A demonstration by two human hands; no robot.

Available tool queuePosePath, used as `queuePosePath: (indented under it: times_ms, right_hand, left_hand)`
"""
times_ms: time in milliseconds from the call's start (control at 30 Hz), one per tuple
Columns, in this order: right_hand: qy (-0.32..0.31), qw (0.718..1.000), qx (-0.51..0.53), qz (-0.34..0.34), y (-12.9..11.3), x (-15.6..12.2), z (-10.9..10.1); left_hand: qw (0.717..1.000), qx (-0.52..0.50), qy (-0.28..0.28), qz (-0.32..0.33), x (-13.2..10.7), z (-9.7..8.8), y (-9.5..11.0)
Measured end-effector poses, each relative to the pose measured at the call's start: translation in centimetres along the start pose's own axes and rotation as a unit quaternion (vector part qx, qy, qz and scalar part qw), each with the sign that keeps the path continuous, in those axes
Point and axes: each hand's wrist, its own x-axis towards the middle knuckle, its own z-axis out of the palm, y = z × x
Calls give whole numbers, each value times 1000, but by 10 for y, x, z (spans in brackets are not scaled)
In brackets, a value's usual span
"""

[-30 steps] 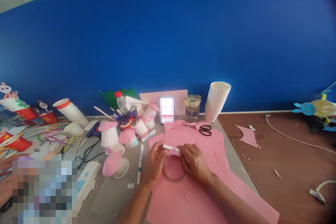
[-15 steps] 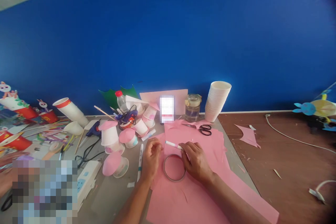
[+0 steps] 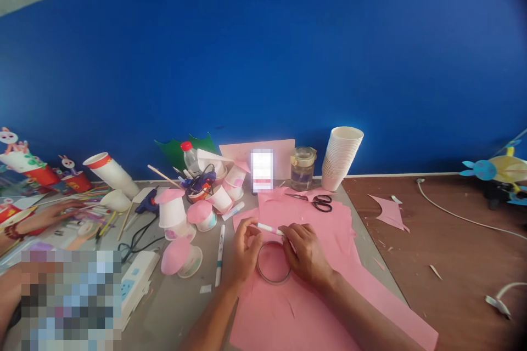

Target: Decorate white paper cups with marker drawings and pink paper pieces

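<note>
A white marker (image 3: 269,228) with a pink band lies level between my two hands, above the pink paper (image 3: 284,307). My right hand (image 3: 307,252) is closed on its right end. The curled fingers of my left hand (image 3: 247,249) pinch its left end; part of the fingertips is hidden. Just below the marker, a thin grey ring (image 3: 274,283) rests flat on the paper, close to both hands. Black-handled scissors (image 3: 322,203) lie at the far edge of the paper. Another marker (image 3: 220,255) sits on the table left of my left hand.
Pink-topped paper cups (image 3: 171,211) stand to the left, near a glue gun (image 3: 147,203) and a power strip (image 3: 138,285). A jar (image 3: 302,170) and a tall cup stack (image 3: 341,159) are at the back. Another person's hand (image 3: 45,219) reaches in at far left.
My left hand has moved slightly right and its fingers now meet the marker's left end. The marker has shifted slightly left. At far left, another person's hand has reached farther across the table.
</note>
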Motion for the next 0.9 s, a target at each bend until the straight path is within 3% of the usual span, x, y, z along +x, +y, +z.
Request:
queuePosePath:
  times_ms: [100, 233, 467, 900]
  right_hand:
    - [-1, 1000, 3, -13, -2, 1, -1]
    - [-3, 1000, 5, -17, -4, 1, -1]
    - [3, 1000, 6, -2, 0, -1, 1]
    - [-4, 1000, 16, 3, 2, -2, 3]
  left_hand:
    - [1000, 16, -3, 26, -2, 1, 0]
    - [998, 39, 42, 38, 0, -3, -2]
    - [991, -72, 116, -11, 11, -4, -8]
    - [994, -58, 90, 12, 10, -5, -8]
